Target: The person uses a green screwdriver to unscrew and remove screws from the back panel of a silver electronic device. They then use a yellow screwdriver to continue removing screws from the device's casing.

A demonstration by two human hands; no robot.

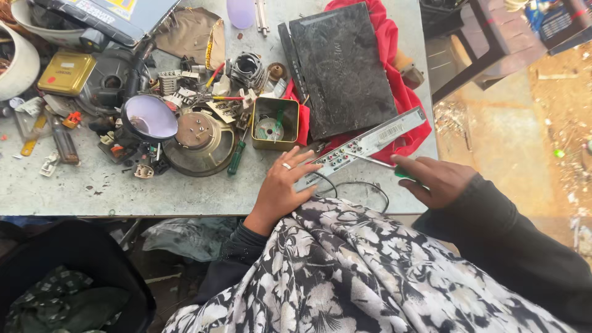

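The left hand (pixel 280 185), lower centre of the frame, is laid flat with fingers spread open; its fingertips are pressed on the near end of a long grey rear panel (pixel 364 148) with rows of sockets. Nothing is gripped by it. A ring is seen on one finger. The right hand (pixel 435 180), just right of centre, is closed around a green-handled screwdriver (pixel 383 165); the metal shaft is pointed left, tip touching the panel near the sockets. The panel is set diagonally across the table's (pixel 123 191) near edge, far end resting on a red cloth (pixel 407 105). A black wire loop (pixel 364 188) is seen just below the panel. A dusty black device case (pixel 342 68) is laid on the cloth, upper centre.

Just left of the panel, an open square gold tin (pixel 275 123) is seen, holding a disc-shaped part and a small green item; details cannot be told. A second screwdriver (pixel 237 155) lies beside the tin. Further left, a round speaker (pixel 200 140) and a dark cup-shaped part with pale inside (pixel 150 117) are placed among scattered small components. A closed gold tin (pixel 66 73) is at upper left. A black tub (pixel 74 271) with dark cloth inside sits at lower left, below the table.
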